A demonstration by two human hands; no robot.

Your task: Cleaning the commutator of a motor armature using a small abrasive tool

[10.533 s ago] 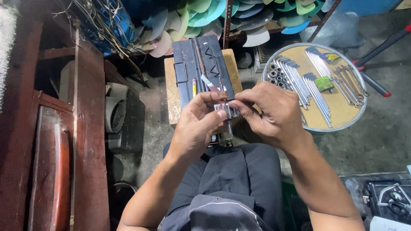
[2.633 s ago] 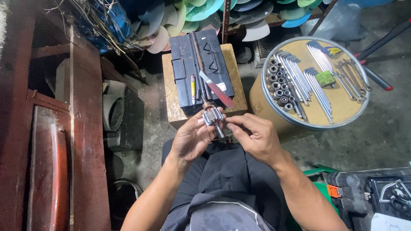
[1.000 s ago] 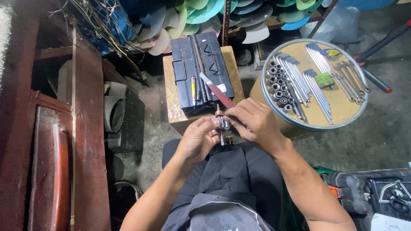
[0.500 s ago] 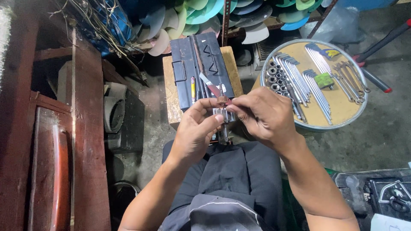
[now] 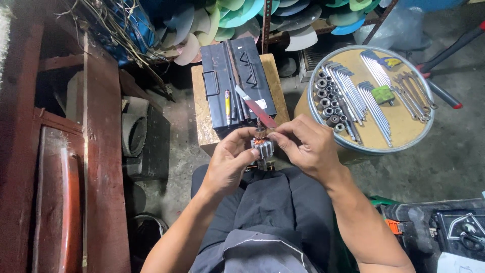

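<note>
You are seated, looking down at your lap, with both hands raised over your knees. Your left hand (image 5: 228, 164) is curled around a small motor rotor (image 5: 262, 147), thumb and fingers pinching its ribbed metal body so it stands roughly upright, its copper-coloured end pointing away from you. Your right hand (image 5: 305, 146) is closed too, fingertips pressed together at the top of the rotor; what they pinch there is too small to tell. The rotor sits between the two hands, above your dark trousers (image 5: 273, 207).

Just beyond your hands a black metal toolbox (image 5: 237, 86) rests on a wooden block (image 5: 202, 116). A yellow pen-like tool (image 5: 228, 103) lies along its lid, and a red-and-white flat blade (image 5: 255, 106) lies slanted across it, its near tip close to the rotor.

To your right a round tray (image 5: 404, 136) carries a row of sockets (image 5: 326, 98), several sets of hex keys (image 5: 348, 91) and some wrenches (image 5: 414, 96). Dark red wooden furniture (image 5: 101, 151) stands to your left. Coloured fan blades (image 5: 242, 15) are piled at the far side.
</note>
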